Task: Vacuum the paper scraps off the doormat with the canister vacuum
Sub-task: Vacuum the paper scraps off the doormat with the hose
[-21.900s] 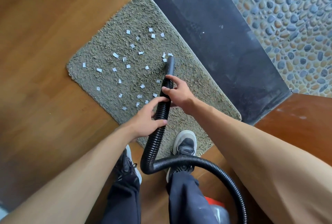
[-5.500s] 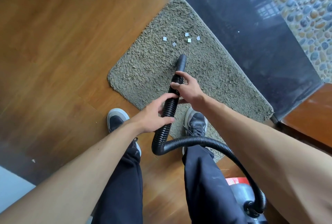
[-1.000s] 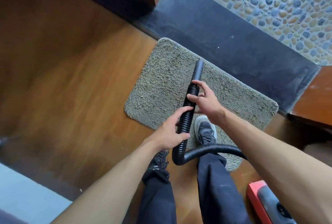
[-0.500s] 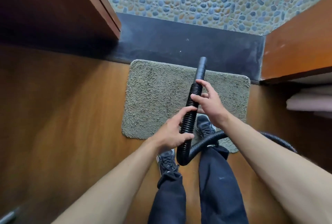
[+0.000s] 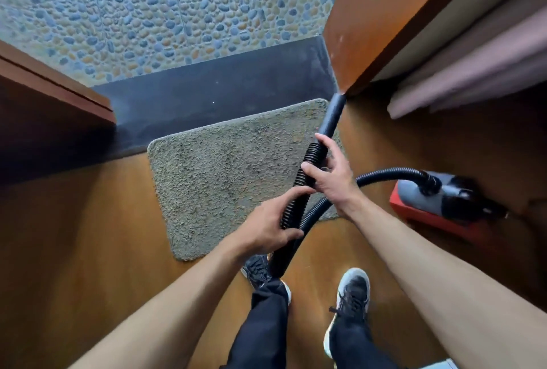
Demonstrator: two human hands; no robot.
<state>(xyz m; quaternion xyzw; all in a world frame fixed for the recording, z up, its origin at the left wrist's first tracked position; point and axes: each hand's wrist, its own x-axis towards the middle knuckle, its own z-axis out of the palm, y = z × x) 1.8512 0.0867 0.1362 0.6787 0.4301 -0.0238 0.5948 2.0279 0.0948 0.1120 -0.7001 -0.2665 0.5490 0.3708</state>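
One hose (image 5: 305,170), grasped by left hand (image 5: 266,228) and right hand (image 5: 333,180); nozzle (image 5: 334,115) at far-right corner of one doormat (image 5: 222,167) (door (image 5: 370,28) edge beside); open floor (image 5: 88,235) left, one canister vacuum (image 5: 438,200) right.

The canister vacuum (image 5: 438,200) is blurred — the hose (image 5: 312,154) hides the doormat (image 5: 222,176) edge behind it.
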